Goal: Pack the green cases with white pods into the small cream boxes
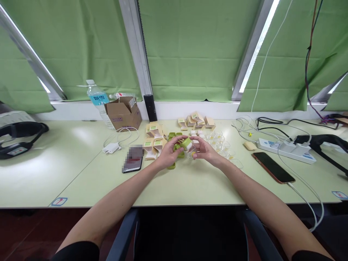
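Note:
Over the middle of the table, my left hand (170,154) pinches a small green cap (186,143) with a white part at its lower side. Opposite it, my right hand (204,149) curls its thumb and fingers around a clear plastic cup (190,153) close under the cap. Whether cap and cup are joined I cannot tell. Several green pieces (171,166) lie under and behind my left hand. Small white pieces (196,133) sit just behind the hands. To the right is a group of clear plastic cups (219,142), some with yellow spots.
Folded cream cartons (154,131) stand left of the hands, more cartons (196,120) at the back. A phone (133,159) lies left; another phone (273,167) and a power strip (285,150) with cables lie right. A cardboard box (123,113) and bottle (98,99) stand back left.

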`<state>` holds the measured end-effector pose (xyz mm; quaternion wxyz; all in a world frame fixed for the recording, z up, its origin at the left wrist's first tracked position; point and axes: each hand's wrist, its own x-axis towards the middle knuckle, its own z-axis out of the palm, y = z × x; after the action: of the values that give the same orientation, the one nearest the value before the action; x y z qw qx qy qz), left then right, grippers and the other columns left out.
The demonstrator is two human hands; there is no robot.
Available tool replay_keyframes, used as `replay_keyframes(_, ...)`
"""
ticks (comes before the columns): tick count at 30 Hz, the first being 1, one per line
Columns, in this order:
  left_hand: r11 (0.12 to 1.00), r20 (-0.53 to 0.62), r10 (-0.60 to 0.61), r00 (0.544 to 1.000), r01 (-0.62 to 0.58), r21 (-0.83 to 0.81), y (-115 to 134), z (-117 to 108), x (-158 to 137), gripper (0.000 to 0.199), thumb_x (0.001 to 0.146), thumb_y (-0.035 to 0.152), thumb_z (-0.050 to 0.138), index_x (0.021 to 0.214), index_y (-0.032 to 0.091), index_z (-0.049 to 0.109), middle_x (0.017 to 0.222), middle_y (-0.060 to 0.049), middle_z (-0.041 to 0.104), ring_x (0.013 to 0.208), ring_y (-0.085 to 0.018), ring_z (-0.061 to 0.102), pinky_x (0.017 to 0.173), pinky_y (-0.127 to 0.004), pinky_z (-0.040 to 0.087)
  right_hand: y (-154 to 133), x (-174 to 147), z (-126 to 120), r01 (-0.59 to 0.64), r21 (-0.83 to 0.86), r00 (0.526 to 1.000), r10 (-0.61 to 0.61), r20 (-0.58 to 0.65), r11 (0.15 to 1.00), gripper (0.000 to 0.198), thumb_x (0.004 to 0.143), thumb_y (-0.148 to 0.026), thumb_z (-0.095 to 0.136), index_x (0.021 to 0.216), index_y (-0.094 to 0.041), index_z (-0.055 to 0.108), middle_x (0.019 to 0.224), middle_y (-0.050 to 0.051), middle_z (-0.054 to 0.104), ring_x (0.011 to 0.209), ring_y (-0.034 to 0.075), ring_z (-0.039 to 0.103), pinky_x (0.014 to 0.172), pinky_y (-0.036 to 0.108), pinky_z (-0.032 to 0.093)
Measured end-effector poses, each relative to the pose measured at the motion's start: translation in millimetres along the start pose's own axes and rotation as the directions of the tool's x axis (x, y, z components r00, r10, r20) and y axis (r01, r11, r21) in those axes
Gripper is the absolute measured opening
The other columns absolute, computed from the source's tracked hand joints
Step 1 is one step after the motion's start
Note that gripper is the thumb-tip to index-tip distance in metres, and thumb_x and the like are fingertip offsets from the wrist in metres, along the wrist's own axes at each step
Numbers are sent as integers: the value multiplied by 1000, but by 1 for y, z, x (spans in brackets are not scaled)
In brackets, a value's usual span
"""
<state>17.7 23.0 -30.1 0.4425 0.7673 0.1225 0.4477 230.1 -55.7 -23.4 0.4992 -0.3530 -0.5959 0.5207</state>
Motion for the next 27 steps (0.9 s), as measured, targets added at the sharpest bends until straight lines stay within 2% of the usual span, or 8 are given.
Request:
replay_keyframes(8, 995, 117, 55, 992, -64, 82, 4, 2, -3, 46, 91, 17, 63, 136, 27, 66, 136, -10, 65, 126, -27, 56, 108, -43, 44, -1, -1, -1, -9, 20, 999, 8, 32, 1000, 76, 73, -32, 88, 138, -30, 49, 92, -1, 70, 81, 17, 65, 72, 32, 56)
replay_keyframes(13, 996, 130, 64, 989, -72, 59, 5, 1, -3, 44, 91, 20, 65, 135, 26, 67, 135, -11, 66, 127, -28, 57, 109, -44, 44, 0, 0, 0, -28, 60, 999, 27, 21, 998, 76, 69, -29, 89, 135, -30, 51, 104, 1, 72, 85, 18, 67, 74, 32, 54)
replay_keyframes(19, 998, 142, 45, 989, -51, 37, 7, 0, -4, 38, 94, 28, 67, 131, 25, 70, 132, -12, 67, 130, -30, 56, 110, -46, 44, -1, -1, 1, -27, 66, 1000, 26, 14, 997, 74, 68, -27, 90, 132, -29, 54, 100, 0, 72, 76, 15, 64, 72, 30, 53)
replay_keyframes(27, 994, 197, 61, 978, -79, 81, 14, -1, -4, 35, 95, 33, 67, 129, 26, 71, 133, -12, 69, 129, -31, 57, 111, -49, 43, -1, -1, 0, -43, 13, 999, 42, 35, 999, 74, 67, -21, 87, 133, -29, 54, 118, 4, 72, 81, 15, 66, 75, 30, 54)
